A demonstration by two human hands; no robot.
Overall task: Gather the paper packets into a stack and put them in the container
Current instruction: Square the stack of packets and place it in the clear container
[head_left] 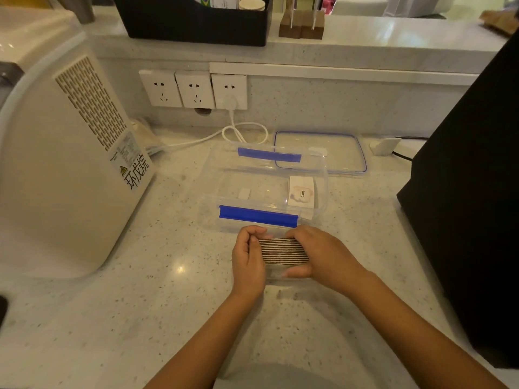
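A stack of paper packets [282, 250], seen edge-on as thin striped layers, stands on the counter just in front of the clear container [222, 175]. My left hand [248, 259] presses against the stack's left end. My right hand [320, 252] wraps over its right end, thumb below. Both hands squeeze the stack between them. The container is open, with blue clip flaps on its near and far sides. Inside it lies one white card [301, 193] printed with "love", at the right.
The container's clear lid [362, 155] with a blue seal lies behind it to the right. A cream appliance [61, 169] stands at the left, a black box [471, 209] at the right. Wall sockets [193, 89] and a white cable [238, 133] are at the back.
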